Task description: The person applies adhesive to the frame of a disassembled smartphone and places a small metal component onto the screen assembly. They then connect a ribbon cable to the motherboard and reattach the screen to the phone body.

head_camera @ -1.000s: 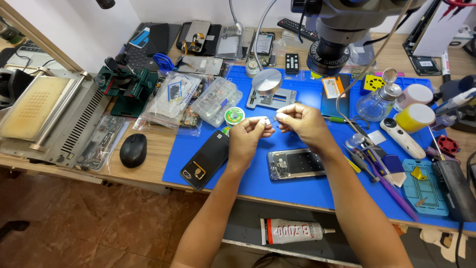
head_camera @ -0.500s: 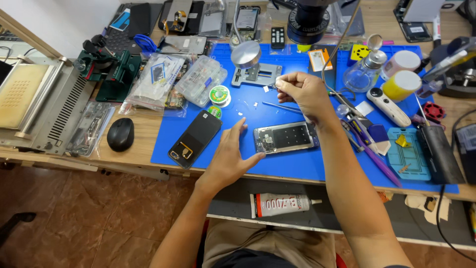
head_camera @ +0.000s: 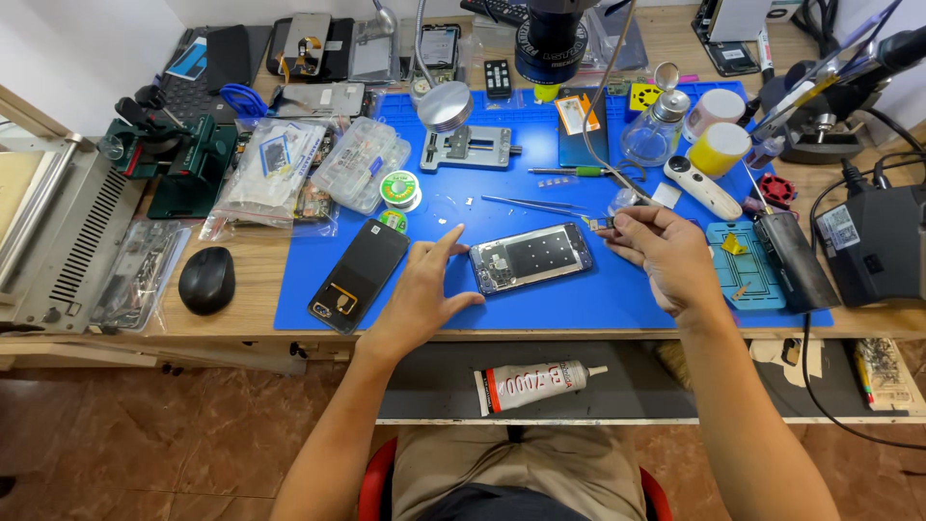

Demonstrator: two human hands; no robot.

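An opened phone body (head_camera: 531, 256) lies flat on the blue work mat (head_camera: 579, 299), its insides facing up. My left hand (head_camera: 424, 289) rests on the mat just left of it, fingers spread, index finger pointing at the phone's left end. My right hand (head_camera: 661, 256) sits at the phone's right end and pinches a small green circuit part (head_camera: 600, 223) between thumb and fingertips. A detached black phone back cover (head_camera: 360, 275) lies to the left of my left hand.
Tweezers (head_camera: 526, 203) and a green-handled tool (head_camera: 569, 172) lie behind the phone. A metal holder (head_camera: 470, 148), solder wire spool (head_camera: 398, 188), glass bottle (head_camera: 656, 125), parts bags (head_camera: 275, 169), black mouse (head_camera: 206, 280) and glue tube (head_camera: 532, 385) surround the mat. A microscope (head_camera: 555, 39) hangs overhead.
Both hands came down from holding a small white piece together. My left hand settled beside the phone; my right hand moved to the phone's right end with the small part.
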